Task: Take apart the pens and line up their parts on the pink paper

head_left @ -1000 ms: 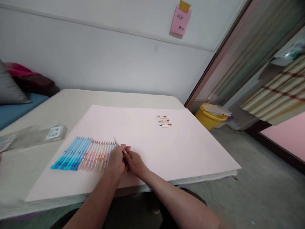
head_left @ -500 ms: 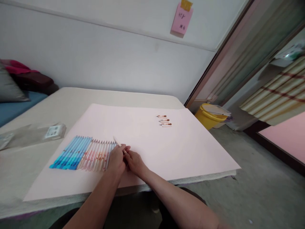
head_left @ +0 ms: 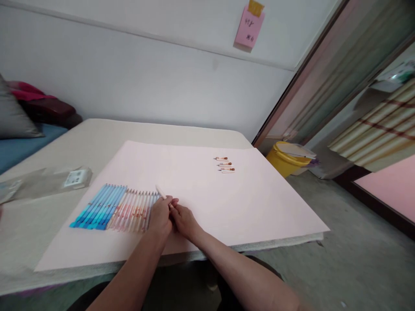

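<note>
1. Gripping a white pen [head_left: 161,192] between them, the two hands meet low over the pink sheet [head_left: 259,198], near its front edge and left of its middle.
2. The left hand [head_left: 160,214] is closed around the pen, whose pale end sticks out past the thumb, slanting away and to the left. How the hidden fingers sit underneath, I cannot tell.
3. The right hand [head_left: 185,221] is closed too, its thumb and fingers pinched on the nearer part of the pen, touching the left hand. The pen's near end is hidden inside the grip.
4. Just left of the hands lies a close row: blue pens [head_left: 99,207] on the far left, then pale pens [head_left: 131,211] with red and orange marks. Their tips point toward the wall [head_left: 145,77]. The left hand covers part of the row's right end.
5. Well apart, toward the back right of the sheet, three short pen pieces [head_left: 225,164] with brown ends lie one behind another, their thin dark tips pointing left.
6. The sheet lies flat on a pale worktop [head_left: 106,129]. On its left is a clear plastic bag [head_left: 56,184] with a white label.
7. A pink note [head_left: 249,28] hangs on the wall; a yellow bin [head_left: 287,160] stands beyond the worktop's right side.
</note>
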{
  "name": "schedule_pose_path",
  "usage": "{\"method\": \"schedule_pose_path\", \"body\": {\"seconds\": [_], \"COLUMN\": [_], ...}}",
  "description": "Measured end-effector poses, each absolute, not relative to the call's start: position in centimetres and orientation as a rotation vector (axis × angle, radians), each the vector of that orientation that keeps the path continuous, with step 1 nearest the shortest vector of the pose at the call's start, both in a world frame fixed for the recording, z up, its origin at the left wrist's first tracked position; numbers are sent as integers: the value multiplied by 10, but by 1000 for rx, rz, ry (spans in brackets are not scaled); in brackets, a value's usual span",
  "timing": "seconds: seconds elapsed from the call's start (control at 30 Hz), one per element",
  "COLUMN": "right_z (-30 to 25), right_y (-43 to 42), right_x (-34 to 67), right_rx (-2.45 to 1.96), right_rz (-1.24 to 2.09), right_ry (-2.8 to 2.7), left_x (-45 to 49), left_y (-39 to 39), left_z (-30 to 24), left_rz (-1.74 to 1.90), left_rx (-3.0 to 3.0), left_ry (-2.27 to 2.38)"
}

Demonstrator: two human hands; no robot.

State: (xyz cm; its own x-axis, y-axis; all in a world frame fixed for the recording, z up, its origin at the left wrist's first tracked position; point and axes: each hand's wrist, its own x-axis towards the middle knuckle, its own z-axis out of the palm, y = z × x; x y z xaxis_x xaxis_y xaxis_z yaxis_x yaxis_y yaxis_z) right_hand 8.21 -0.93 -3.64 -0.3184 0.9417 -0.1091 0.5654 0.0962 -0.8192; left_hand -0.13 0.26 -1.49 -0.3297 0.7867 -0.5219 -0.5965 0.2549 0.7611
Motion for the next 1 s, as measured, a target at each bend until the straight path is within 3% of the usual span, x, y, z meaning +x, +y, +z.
{"method": "schedule_pose_path", "body": {"seconds": [1.0], "right_z": [-29], "right_y": [-11], "right_x": [83], "right_rx": [-1468], "right_rz": [1164], "right_ry": [-1901], "left_x": [-1], "left_y": [1], "left_z": [-12], "left_rz": [1392], "left_rx": [211], "left_ry": [1273]}}
